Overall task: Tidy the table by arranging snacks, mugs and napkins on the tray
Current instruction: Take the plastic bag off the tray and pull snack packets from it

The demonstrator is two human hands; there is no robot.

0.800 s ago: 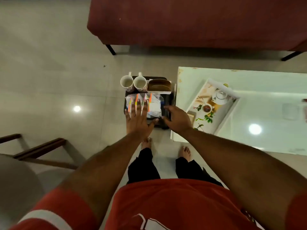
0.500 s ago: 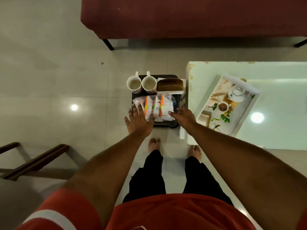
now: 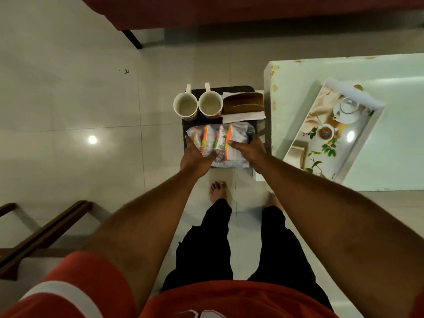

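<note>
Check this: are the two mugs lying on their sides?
No. Both mugs stand upright on the dark tray, open mouths facing up.

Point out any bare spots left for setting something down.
Dark tray: full. Mugs and napkin holder fill the far half, snack packets under both hands the near half. White table: bare right of the printed tray, plus a strip behind it.

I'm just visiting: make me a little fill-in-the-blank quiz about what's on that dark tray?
1. The number of mugs standing on the dark tray is ____.
2. Both mugs are ____ of drink.
3. Both hands rest on the ____ packets.
4. The brown holder sits on white ____.

Missing words: two; empty; snack; napkins
</note>
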